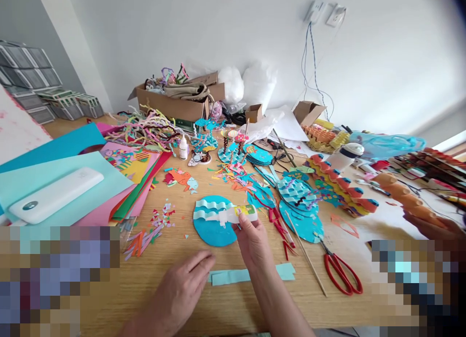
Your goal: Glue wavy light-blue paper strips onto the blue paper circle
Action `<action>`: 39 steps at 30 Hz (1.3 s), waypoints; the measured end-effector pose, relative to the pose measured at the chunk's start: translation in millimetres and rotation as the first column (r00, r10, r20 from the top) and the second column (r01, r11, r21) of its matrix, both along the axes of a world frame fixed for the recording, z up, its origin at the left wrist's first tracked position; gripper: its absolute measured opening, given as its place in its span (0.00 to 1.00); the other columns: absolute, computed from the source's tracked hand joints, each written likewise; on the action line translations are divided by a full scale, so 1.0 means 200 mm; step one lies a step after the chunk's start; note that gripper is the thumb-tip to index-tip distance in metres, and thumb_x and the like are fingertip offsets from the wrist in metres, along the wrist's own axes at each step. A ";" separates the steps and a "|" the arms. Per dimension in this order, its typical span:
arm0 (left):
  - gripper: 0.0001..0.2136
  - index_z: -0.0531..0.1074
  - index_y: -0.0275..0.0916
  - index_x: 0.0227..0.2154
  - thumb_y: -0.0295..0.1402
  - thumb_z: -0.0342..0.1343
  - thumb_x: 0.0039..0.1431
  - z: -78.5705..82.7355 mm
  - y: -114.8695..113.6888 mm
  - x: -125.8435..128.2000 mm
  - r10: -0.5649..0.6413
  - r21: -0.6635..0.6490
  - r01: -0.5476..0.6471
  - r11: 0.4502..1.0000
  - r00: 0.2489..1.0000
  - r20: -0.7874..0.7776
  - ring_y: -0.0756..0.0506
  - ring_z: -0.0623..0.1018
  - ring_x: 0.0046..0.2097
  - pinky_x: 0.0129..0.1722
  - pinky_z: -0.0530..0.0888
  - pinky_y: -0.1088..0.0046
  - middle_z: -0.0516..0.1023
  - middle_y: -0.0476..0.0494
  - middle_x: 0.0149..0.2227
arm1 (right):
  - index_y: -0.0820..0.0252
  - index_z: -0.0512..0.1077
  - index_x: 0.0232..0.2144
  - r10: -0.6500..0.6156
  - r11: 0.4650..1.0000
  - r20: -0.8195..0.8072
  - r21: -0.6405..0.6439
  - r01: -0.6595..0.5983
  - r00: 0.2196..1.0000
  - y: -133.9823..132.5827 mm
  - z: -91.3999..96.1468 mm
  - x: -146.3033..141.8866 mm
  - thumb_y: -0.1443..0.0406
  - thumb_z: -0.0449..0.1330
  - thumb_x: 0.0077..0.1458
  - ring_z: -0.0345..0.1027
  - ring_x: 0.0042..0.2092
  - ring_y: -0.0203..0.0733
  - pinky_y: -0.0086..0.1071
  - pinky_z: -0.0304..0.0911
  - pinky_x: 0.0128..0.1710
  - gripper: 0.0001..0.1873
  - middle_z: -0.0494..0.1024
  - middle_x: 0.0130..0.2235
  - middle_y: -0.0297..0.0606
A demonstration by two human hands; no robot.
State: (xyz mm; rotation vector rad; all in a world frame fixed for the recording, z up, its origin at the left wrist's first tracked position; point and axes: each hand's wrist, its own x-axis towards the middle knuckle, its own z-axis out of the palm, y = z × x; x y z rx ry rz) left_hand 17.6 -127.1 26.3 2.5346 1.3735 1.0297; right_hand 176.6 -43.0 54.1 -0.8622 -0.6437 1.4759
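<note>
My right hand (253, 237) is closed around a small glue bottle (229, 215) with a yellow-green label. The bottle lies tilted nearly flat in the air, its nozzle pointing left over a blue paper disc (214, 237). Two wavy pale-blue paper strips (213, 205) cross the upper part of that disc. My left hand (187, 281) rests on the table below the disc, fingers stretched out and close together, with its thumb hidden. By its fingertips lie flat pale-blue paper strips (233, 277), partly covered by my right forearm.
Red-handled scissors (342, 274) and a thin wooden stick (306, 254) lie to the right. Paper scraps (160, 225) are scattered at left, near coloured sheets and a white power bank (56, 195). Another glue bottle (183, 148) stands farther back. Another person's hand (429, 223) shows at right.
</note>
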 end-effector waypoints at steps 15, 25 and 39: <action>0.24 0.64 0.41 0.51 0.41 0.55 0.51 0.16 0.22 0.31 0.321 -0.455 0.067 0.888 0.618 0.718 0.40 0.71 0.50 0.42 0.71 0.67 0.69 0.38 0.53 | 0.60 0.74 0.29 0.129 0.969 -0.523 -0.112 -0.219 0.842 -0.09 0.11 0.02 0.65 0.68 0.39 0.71 0.29 0.33 0.24 0.68 0.32 0.11 0.78 0.29 0.34; 0.17 0.71 0.38 0.38 0.39 0.58 0.45 0.40 0.54 0.26 0.309 -0.462 0.052 0.885 0.677 0.668 0.44 0.76 0.35 0.35 0.72 0.69 0.78 0.46 0.33 | 0.55 0.72 0.40 0.145 0.989 -0.114 0.029 -0.142 0.983 -0.04 0.10 0.07 0.59 0.66 0.45 0.67 0.45 0.39 0.31 0.62 0.41 0.18 0.75 0.43 0.36; 0.15 0.65 0.37 0.47 0.36 0.52 0.59 0.24 1.53 0.10 0.547 -0.501 -0.363 0.786 0.787 0.287 0.43 0.73 0.44 0.41 0.72 0.60 0.69 0.41 0.48 | 0.57 0.73 0.35 -0.025 0.974 0.793 0.158 -0.165 0.609 -0.17 -0.04 0.56 0.57 0.56 0.53 0.70 0.34 0.40 0.28 0.65 0.34 0.12 0.76 0.32 0.38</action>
